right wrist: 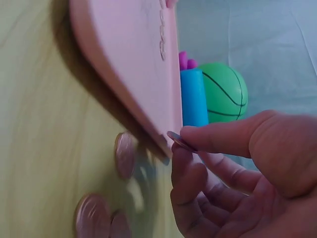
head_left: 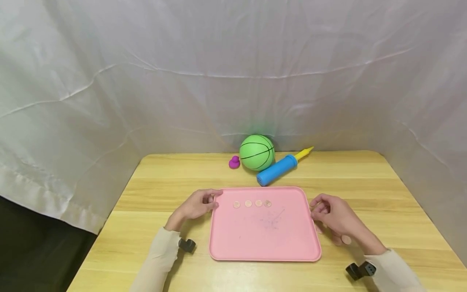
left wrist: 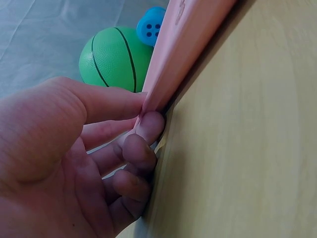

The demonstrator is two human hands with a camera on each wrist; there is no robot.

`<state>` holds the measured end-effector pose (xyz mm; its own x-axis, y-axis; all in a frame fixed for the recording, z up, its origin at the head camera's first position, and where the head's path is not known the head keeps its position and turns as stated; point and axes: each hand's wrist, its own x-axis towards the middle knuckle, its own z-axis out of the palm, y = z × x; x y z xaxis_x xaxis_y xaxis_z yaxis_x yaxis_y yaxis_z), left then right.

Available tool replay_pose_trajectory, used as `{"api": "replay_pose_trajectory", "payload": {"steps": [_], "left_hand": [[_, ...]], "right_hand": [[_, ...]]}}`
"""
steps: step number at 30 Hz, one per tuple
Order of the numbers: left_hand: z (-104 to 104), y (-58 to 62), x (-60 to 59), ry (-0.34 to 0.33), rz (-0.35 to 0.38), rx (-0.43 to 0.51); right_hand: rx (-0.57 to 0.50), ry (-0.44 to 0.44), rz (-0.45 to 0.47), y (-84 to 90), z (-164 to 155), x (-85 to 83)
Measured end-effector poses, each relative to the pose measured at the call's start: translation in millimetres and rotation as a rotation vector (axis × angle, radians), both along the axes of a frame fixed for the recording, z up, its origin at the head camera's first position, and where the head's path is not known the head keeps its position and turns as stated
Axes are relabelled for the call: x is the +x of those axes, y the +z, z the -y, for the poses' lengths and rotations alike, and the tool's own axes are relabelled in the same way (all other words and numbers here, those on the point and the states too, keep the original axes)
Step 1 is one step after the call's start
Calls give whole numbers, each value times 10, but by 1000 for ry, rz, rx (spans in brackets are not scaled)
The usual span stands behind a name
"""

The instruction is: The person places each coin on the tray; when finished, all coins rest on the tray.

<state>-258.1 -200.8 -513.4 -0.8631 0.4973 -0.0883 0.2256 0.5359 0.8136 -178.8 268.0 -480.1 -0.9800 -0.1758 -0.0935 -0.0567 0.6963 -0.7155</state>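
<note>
A pink tray (head_left: pixel 262 247) lies on the table, with several copper-coloured coins (head_left: pixel 248 203) in a row near its far side. My left hand (head_left: pixel 195 205) grips the tray's left rim, thumb on top and fingertips beneath in the left wrist view. Between the thumb and index finger of my right hand (head_left: pixel 337 215) is a coin (right wrist: pixel 180 142), pinched beside the tray's right rim. On the wood below that hand lie three more coins (right wrist: pixel 125 154), partly hidden by it in the head view.
Behind the tray sit a green ball (head_left: pixel 257 152) with black lines, a blue hand pump (head_left: pixel 277 170) with a yellow nozzle, and a small purple object (head_left: pixel 234 162). A pale curtain (head_left: pixel 219 105) encloses the wooden table (head_left: pixel 153 174) at the back and sides.
</note>
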Motion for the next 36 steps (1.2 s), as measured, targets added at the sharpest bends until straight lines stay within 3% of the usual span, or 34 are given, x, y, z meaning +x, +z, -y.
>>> {"api": "replay_pose_trajectory", "payload": {"steps": [11,24,36], "left_hand": [[-11,38,-17,-8,-8,-6],[-3,33,22,-4,7,-3],[6,23,11,-1,20,5]], "right_hand": [[-79,20,-9,75,278,-134],[-173,5,75,52,599,-216],[-153,47,-9,-91,702,-430]]}}
